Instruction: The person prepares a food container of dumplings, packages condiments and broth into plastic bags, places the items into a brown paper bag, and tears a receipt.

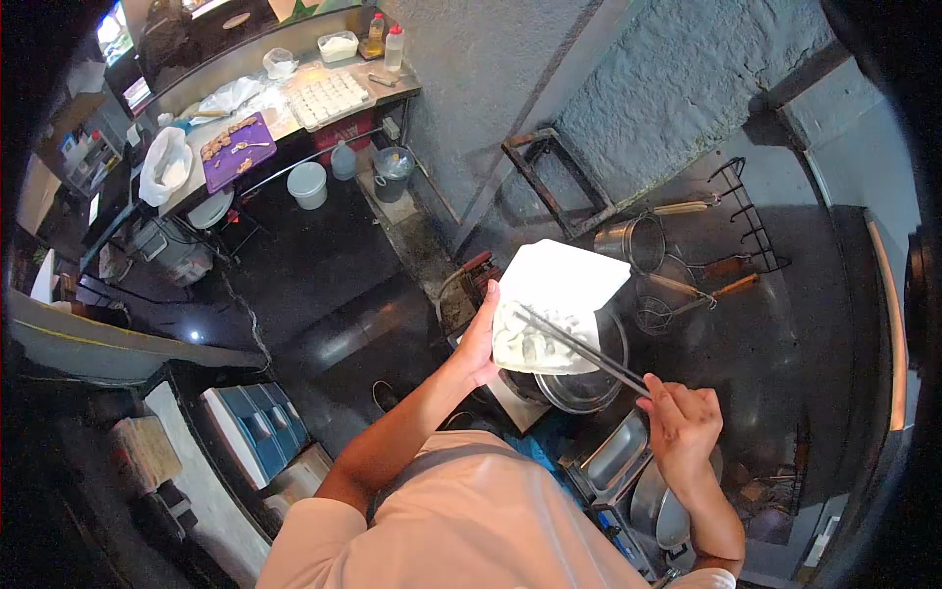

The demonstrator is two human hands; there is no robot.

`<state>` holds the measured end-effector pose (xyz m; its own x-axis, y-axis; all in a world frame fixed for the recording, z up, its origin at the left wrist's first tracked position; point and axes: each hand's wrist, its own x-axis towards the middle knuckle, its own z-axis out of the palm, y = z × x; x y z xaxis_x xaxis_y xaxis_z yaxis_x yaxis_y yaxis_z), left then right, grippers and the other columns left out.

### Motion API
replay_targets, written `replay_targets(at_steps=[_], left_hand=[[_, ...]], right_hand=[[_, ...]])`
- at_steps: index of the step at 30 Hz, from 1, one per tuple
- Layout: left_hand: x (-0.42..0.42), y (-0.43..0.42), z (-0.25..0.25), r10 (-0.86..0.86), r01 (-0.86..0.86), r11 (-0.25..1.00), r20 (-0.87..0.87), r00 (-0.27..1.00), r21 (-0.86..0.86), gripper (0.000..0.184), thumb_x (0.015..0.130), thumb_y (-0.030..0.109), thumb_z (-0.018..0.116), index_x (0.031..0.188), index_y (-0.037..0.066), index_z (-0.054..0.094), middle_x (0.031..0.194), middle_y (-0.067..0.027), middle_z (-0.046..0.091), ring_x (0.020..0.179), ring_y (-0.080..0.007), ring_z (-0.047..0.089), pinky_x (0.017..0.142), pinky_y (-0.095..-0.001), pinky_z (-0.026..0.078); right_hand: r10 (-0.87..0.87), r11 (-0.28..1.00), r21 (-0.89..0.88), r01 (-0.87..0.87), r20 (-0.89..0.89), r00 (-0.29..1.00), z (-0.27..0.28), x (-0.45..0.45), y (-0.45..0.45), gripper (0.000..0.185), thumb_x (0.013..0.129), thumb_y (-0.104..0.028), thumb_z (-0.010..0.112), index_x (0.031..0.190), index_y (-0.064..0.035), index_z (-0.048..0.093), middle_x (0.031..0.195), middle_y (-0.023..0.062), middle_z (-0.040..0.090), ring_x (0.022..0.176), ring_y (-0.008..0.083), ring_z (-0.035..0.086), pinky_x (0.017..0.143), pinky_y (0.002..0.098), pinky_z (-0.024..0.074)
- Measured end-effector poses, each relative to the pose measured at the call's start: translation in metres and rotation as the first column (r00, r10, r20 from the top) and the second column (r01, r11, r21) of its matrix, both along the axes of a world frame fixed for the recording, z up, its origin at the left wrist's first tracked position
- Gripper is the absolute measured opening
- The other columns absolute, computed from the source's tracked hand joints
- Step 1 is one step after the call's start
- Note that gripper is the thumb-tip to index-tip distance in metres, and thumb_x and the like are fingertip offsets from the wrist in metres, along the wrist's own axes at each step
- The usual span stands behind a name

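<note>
My left hand (479, 339) grips the side of a white takeout box (564, 275), its lid folded back. Pale pieces that look like dumplings (540, 344) lie inside; bright light washes out their detail. In my right hand (679, 417) is a pair of long dark chopsticks (599, 358), fingers closed round the near end. Their tips reach into the box among the dumplings. Below the box shows the round rim of a pot (589, 404), partly hidden by it.
Strainers (653, 312) and a metal saucepan (628, 240) lie on the dark surface at right. A steel tray (616, 456) and a wide pan (648, 501) stand near my right arm. Across the floor, a worktable holds rows of dumplings (329, 98) and a purple board (235, 167).
</note>
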<state>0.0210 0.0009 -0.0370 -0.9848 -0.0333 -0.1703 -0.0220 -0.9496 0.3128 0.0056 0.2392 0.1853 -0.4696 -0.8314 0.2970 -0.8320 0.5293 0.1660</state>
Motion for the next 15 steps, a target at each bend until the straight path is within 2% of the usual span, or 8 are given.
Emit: replay_targets(at_steps=[8, 10, 13, 14, 15], left_hand=[[0.002, 0.002, 0.002, 0.014, -0.014, 1.0, -0.045, 0.999, 0.006, 0.085, 0.096, 0.071, 0.046, 0.149, 0.005, 0.043, 0.145, -0.0145, 0.055, 0.129, -0.0276, 0.057, 0.109, -0.0438, 0.046], [0.002, 0.001, 0.004, 0.031, -0.031, 1.0, -0.048, 0.998, 0.0, 0.084, 0.096, 0.07, 0.047, 0.149, 0.004, 0.043, 0.144, -0.0148, 0.056, 0.128, -0.0277, 0.058, 0.108, -0.0439, 0.047], [0.006, -0.001, 0.003, -0.02, 0.021, 1.0, 0.038, 0.999, -0.022, 0.08, 0.099, 0.064, 0.047, 0.147, 0.001, 0.043, 0.142, -0.0181, 0.057, 0.128, -0.0305, 0.058, 0.109, -0.0458, 0.046], [0.009, -0.002, -0.009, 0.0, -0.002, 1.0, 0.099, 0.995, 0.02, 0.074, 0.099, 0.059, 0.052, 0.143, 0.0, 0.048, 0.134, -0.0185, 0.063, 0.125, -0.0303, 0.06, 0.107, -0.0464, 0.047], [0.013, -0.008, -0.007, 0.022, -0.015, 0.999, 0.215, 0.976, -0.031, 0.07, 0.101, 0.056, 0.05, 0.144, 0.0, 0.046, 0.135, -0.0184, 0.061, 0.124, -0.032, 0.06, 0.106, -0.0477, 0.048]], right_hand=[[0.015, 1.0, -0.007, -0.016, -0.058, 0.998, -0.011, -0.008, 0.012, 0.039, 0.073, -0.006, 0.08, 0.112, -0.0041, 0.073, 0.087, 0.0032, 0.071, 0.069, 0.016, 0.064, 0.066, 0.0326, 0.0401], [-0.03, 0.999, -0.032, 0.028, -0.074, 0.997, -0.007, -0.005, 0.015, 0.041, 0.073, -0.007, 0.08, 0.113, -0.0061, 0.074, 0.088, 0.0033, 0.071, 0.073, 0.0161, 0.064, 0.068, 0.0336, 0.0417], [-0.178, 0.982, -0.07, 0.174, -0.053, 0.983, 0.011, 0.004, 0.035, 0.041, 0.074, -0.009, 0.081, 0.114, -0.0081, 0.074, 0.091, 0.0052, 0.071, 0.08, 0.0199, 0.065, 0.072, 0.036, 0.0454], [-0.252, 0.966, -0.075, 0.248, -0.048, 0.967, 0.018, 0.007, 0.048, 0.041, 0.074, -0.01, 0.081, 0.114, -0.0086, 0.074, 0.092, 0.0061, 0.071, 0.083, 0.0217, 0.066, 0.074, 0.037, 0.0468], [-0.371, 0.923, -0.1, 0.371, 0.024, 0.928, 0.026, 0.009, 0.065, 0.04, 0.076, -0.011, 0.081, 0.115, -0.009, 0.074, 0.093, 0.0075, 0.071, 0.084, 0.0243, 0.065, 0.076, 0.0382, 0.048]])
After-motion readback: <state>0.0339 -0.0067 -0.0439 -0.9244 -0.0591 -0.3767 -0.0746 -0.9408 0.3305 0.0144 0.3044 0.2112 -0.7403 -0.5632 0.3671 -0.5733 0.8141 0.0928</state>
